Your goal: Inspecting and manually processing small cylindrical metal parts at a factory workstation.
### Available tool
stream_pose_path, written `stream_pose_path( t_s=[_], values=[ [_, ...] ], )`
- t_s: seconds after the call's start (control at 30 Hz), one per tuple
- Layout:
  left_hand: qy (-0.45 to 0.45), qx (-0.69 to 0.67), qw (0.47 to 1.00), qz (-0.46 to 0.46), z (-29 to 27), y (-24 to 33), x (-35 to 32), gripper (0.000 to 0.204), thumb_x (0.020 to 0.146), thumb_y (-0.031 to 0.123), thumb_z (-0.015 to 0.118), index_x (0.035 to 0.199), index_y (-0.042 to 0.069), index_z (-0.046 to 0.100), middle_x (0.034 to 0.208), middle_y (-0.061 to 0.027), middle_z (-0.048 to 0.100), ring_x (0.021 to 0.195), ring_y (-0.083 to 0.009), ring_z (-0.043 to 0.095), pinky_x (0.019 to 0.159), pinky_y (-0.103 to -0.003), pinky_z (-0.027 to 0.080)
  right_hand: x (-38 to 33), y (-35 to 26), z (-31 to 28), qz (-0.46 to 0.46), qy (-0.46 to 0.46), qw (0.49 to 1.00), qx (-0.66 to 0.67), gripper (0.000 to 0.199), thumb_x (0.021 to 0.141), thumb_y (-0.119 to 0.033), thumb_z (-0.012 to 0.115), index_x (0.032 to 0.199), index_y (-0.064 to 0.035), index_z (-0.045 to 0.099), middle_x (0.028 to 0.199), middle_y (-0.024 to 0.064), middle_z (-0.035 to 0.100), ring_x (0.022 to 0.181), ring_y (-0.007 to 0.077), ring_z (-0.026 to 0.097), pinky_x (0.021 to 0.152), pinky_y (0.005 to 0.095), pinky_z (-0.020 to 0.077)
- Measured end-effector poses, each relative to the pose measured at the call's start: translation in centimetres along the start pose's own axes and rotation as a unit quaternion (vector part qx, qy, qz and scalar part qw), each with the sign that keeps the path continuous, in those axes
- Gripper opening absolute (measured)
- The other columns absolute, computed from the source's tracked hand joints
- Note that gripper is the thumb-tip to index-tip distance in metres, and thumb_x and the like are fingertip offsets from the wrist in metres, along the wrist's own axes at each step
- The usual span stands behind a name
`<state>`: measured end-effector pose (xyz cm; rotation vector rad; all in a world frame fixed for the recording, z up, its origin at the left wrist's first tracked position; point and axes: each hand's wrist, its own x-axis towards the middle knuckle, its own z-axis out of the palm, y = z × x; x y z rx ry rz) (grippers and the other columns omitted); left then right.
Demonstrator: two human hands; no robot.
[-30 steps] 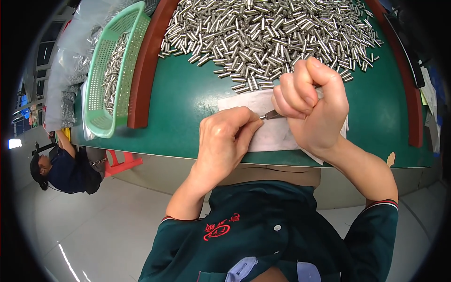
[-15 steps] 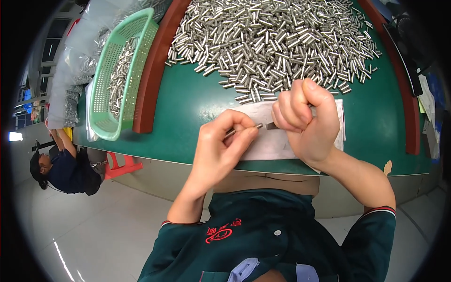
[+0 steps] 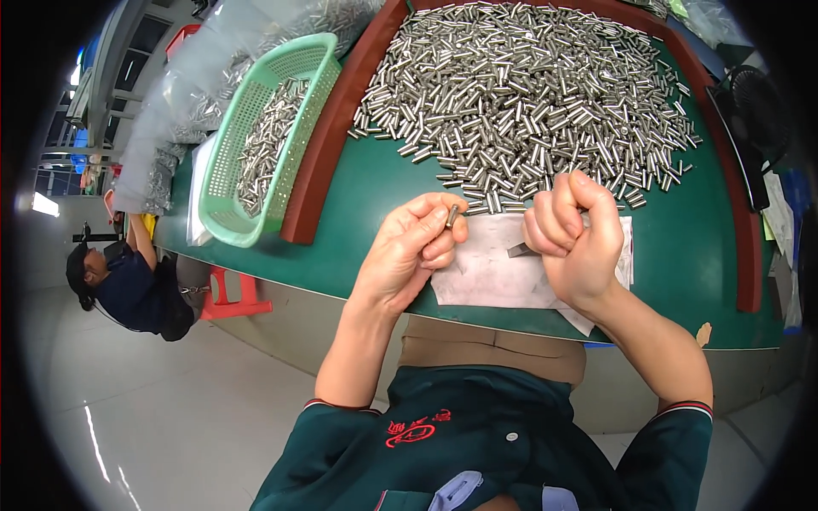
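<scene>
Between the thumb and fingers of my left hand is a small metal pin, tilted with one end up. My right hand is closed around a flat metal blade, whose tip sticks out toward the left; its handle, if any, is hidden in the fist. The pin and the blade are apart. Below both hands lies a smudged white sheet on the green table. Just beyond them spreads a big heap of similar metal pins.
Red-brown rails border the table left and right. Outside the left rail stands a green plastic basket with pins inside. Clear bags of pins lie farther left. A black fan is at the right. Another person works at far left near a red stool.
My left hand has turned the pin more upright and drawn it away from the blade. The blade's tip now shows more clearly below my right fist. The whole view has shifted slightly.
</scene>
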<state>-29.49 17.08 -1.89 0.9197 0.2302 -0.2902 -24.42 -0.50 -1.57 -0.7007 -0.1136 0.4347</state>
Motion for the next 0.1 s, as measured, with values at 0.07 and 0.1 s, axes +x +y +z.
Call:
stream_pose_path(
  t_s=[0.07,0.1],
  values=[
    [-0.008,-0.001,1.000,-0.002,-0.19,0.00,0.02,0.019,0.087,0.013,0.047,0.099,-0.001,0.052,0.074,-0.0060,0.054,0.047,-0.0020,0.029,0.043,-0.016,0.025,0.07,-0.10,0.01,0.004,0.002,1.000,0.005,0.039,0.086,-0.020,0.033,0.049,-0.0099,0.027,0.041,-0.0009,0.023,0.038,0.0079,0.017,0.037,0.0237,0.0172],
    [-0.010,-0.006,1.000,-0.005,-0.23,0.02,0.05,0.020,0.087,0.014,0.048,0.100,-0.002,0.052,0.075,-0.0068,0.054,0.047,-0.0021,0.030,0.043,-0.016,0.025,0.11,-0.12,-0.01,0.008,0.006,1.000,0.010,0.039,0.086,-0.020,0.032,0.049,-0.0102,0.026,0.041,-0.0007,0.023,0.038,0.0079,0.017,0.037,0.0238,0.0171]
  ],
)
